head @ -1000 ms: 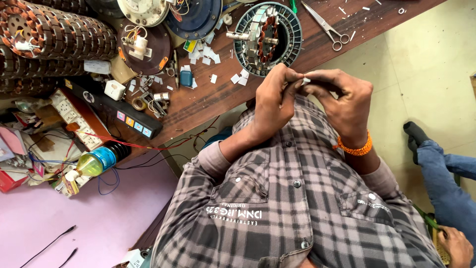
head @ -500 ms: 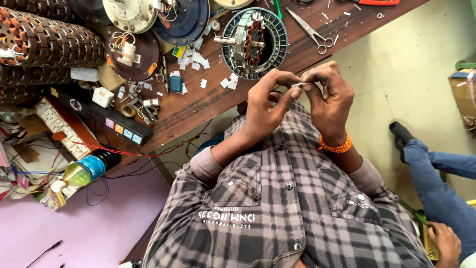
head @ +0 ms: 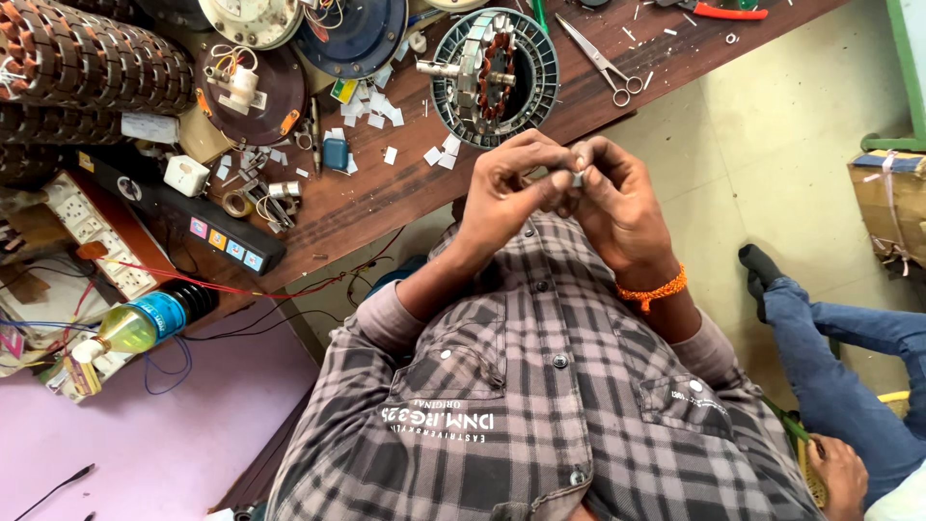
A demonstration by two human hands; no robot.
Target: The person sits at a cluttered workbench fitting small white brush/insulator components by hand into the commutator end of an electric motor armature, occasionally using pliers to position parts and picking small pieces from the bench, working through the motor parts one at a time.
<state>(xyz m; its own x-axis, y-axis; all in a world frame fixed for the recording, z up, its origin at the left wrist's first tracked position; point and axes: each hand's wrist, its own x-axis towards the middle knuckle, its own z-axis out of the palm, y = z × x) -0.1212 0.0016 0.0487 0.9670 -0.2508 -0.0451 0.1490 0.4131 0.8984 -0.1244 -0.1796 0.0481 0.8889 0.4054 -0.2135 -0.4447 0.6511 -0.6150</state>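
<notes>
My left hand (head: 509, 191) and my right hand (head: 617, 207) meet in front of my chest, just off the edge of the wooden bench (head: 405, 193). Their fingertips pinch one small grey piece (head: 577, 178) between them; most of it is hidden by my fingers. An orange thread band (head: 654, 287) circles my right wrist. Directly beyond my hands on the bench lies a round motor stator (head: 495, 72) with copper windings inside a ribbed ring. My checked shirt (head: 540, 415) fills the lower part of the view.
Scissors (head: 603, 63), red-handled pliers (head: 728, 12) and scattered white paper bits (head: 371, 106) lie on the bench. Stacked wound coils (head: 87, 58), a black strip (head: 193, 227) and a yellow-green bottle (head: 135, 328) sit left. Another person's jeans-clad leg (head: 839, 338) and a cardboard box (head: 887, 203) are right.
My hands have drawn closer together, the fingertips now curled tightly around the small piece. The view has shifted slightly, so the bench items sit a little lower and to the left.
</notes>
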